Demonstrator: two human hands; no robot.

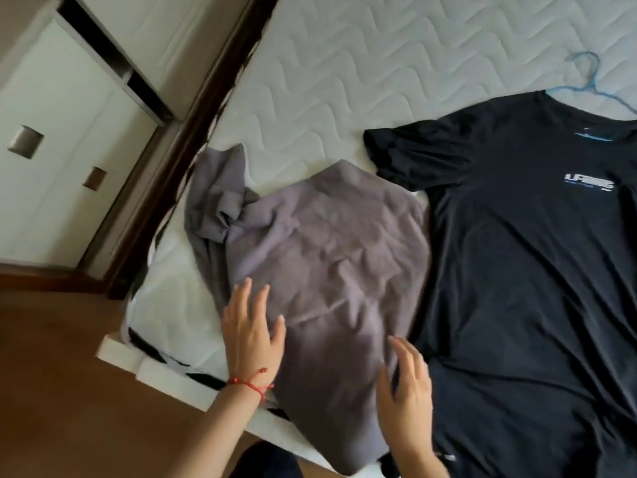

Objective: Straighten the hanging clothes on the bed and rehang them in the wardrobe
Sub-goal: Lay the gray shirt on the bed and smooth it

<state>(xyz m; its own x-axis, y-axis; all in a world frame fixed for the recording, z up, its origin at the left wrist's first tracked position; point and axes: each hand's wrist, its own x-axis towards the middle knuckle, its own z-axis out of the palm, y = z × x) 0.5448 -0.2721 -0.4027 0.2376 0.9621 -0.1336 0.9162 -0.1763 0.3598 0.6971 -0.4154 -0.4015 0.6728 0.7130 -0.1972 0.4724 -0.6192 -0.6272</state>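
A wrinkled grey shirt lies on the white quilted mattress, its sleeve bunched at the far left. My left hand, with a red string on the wrist, rests flat on the shirt's left side, fingers straight. My right hand lies on the shirt's lower right part with fingers extended. To the right a black T-shirt with a small white chest logo is spread flat, a blue wire hanger sticking out of its neck.
The bed's dark wooden frame runs along the left. Beyond it stand white wardrobe doors with recessed handles. Brown wooden floor fills the lower left.
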